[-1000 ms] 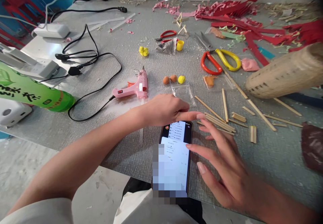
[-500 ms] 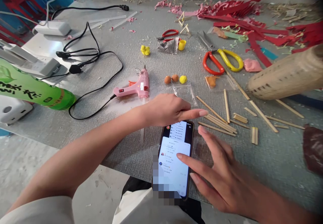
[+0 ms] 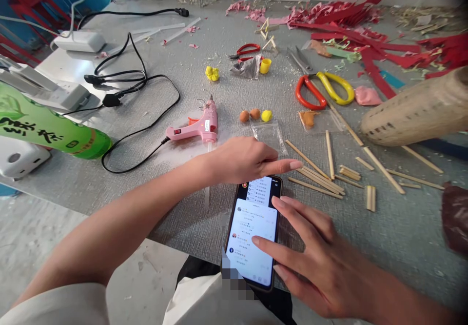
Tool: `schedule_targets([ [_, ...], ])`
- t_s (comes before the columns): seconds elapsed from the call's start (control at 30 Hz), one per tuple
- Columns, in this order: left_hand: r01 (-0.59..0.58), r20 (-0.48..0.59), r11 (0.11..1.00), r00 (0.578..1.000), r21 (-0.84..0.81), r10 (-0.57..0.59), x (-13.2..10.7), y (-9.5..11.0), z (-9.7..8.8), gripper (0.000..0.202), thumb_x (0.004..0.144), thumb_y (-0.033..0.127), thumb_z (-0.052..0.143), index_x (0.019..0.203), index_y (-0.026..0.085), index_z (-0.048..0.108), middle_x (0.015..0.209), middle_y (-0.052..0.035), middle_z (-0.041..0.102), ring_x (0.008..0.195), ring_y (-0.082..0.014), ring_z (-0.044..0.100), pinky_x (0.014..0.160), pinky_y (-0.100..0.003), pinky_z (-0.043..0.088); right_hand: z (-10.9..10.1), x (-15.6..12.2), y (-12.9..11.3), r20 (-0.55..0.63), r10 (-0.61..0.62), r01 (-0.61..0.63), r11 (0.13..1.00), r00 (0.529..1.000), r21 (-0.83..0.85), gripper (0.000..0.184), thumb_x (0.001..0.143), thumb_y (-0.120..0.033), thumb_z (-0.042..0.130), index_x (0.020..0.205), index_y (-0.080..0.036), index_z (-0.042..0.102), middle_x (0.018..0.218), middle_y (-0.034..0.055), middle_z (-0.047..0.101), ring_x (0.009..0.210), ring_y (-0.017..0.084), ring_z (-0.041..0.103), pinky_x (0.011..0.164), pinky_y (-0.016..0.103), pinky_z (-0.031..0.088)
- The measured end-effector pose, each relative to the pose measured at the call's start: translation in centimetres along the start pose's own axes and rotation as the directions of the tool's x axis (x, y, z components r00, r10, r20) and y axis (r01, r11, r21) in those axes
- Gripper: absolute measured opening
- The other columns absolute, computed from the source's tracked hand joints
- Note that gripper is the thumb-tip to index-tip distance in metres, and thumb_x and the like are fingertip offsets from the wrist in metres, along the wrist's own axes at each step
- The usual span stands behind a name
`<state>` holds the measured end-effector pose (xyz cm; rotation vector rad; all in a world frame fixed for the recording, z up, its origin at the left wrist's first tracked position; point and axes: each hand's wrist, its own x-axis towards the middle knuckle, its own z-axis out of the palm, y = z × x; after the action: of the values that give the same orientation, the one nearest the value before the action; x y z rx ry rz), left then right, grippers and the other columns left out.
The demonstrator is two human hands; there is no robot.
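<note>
A lit smartphone (image 3: pixel 252 237) lies near the table's front edge, showing a list of messages in a white panel. My right hand (image 3: pixel 310 256) spreads its fingers over the right side of the phone, one fingertip at the screen. Across the top end of the phone rests my left hand (image 3: pixel 248 161), its fingers curled under and its thumb stretched to the right; I see nothing in it. Beyond the left wrist is a pink hot glue gun (image 3: pixel 199 125) with a clear glue stick (image 3: pixel 207 193) running under the forearm. Wooden sticks (image 3: pixel 321 179) lie right of the left thumb.
Small brown and yellow balls (image 3: pixel 255 114) sit past my left hand. Scissors (image 3: pixel 321 88), red-handled pliers (image 3: pixel 248 48) and red paper strips (image 3: pixel 373 47) lie farther back. A brown cylinder (image 3: pixel 417 108) is at right, a green bottle (image 3: pixel 51 125) and black cables (image 3: pixel 135 76) at left.
The list on the phone has moved down the screen. My right hand has shifted slightly left and down across it. My left hand keeps its place.
</note>
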<state>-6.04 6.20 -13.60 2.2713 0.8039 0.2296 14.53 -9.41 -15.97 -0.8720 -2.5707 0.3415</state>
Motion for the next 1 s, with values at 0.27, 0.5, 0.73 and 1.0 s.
schedule_targets([
  [0.27, -0.009, -0.002, 1.000, 1.000, 0.004, 0.009, -0.01, 0.00, 0.04, 0.067, 0.100, 0.069, 0.032, 0.064, 0.016, 0.054, 0.056, 0.0026, 0.042, 0.052, -0.0079, 0.027, 0.056, -0.029, 0.022, -0.04, 0.04, 0.01, -0.019, 0.041, -0.042, 0.999, 0.999, -0.035, 0.041, 0.096, -0.023, 0.053, 0.136, -0.025, 0.062, 0.172, 0.0144, 0.013, 0.156, 0.030, 0.020, 0.118, 0.045, 0.026],
  [0.5, -0.011, -0.002, 1.000, 1.000, 0.014, 0.011, -0.02, 0.02, 0.01, 0.069, 0.100, 0.070, 0.031, 0.066, 0.016, 0.058, 0.056, 0.0016, 0.044, 0.051, -0.0080, 0.028, 0.055, -0.029, 0.022, -0.22, 0.29, 0.14, -0.020, 0.131, -0.132, 0.988, 0.991, -0.082, 0.043, 0.096, -0.019, 0.053, 0.138, -0.021, 0.059, 0.171, 0.0175, 0.014, 0.155, 0.035, 0.023, 0.118, 0.051, 0.028],
  [0.73, -0.006, -0.001, 1.000, 1.000, 0.022, 0.006, 0.01, 0.03, 0.01, 0.070, 0.098, 0.073, 0.032, 0.066, 0.017, 0.057, 0.055, 0.0022, 0.044, 0.051, -0.0081, 0.028, 0.056, -0.029, 0.022, -0.33, 0.06, 0.05, -0.018, 0.106, -0.107, 0.987, 0.994, -0.119, 0.046, 0.096, -0.022, 0.053, 0.142, -0.020, 0.056, 0.170, 0.0205, 0.016, 0.154, 0.035, 0.024, 0.116, 0.051, 0.028],
  [1.0, -0.003, 0.001, 0.999, 1.000, 0.035, 0.003, -0.01, 0.03, 0.03, 0.071, 0.098, 0.074, 0.030, 0.067, 0.017, 0.058, 0.056, 0.0023, 0.044, 0.051, -0.0082, 0.027, 0.056, -0.029, 0.022, 0.06, 0.21, -0.06, 0.021, 0.054, -0.051, 0.991, 0.998, -0.125, 0.051, 0.097, -0.029, 0.052, 0.148, -0.025, 0.051, 0.171, 0.0191, 0.011, 0.154, 0.035, 0.024, 0.114, 0.051, 0.033],
])
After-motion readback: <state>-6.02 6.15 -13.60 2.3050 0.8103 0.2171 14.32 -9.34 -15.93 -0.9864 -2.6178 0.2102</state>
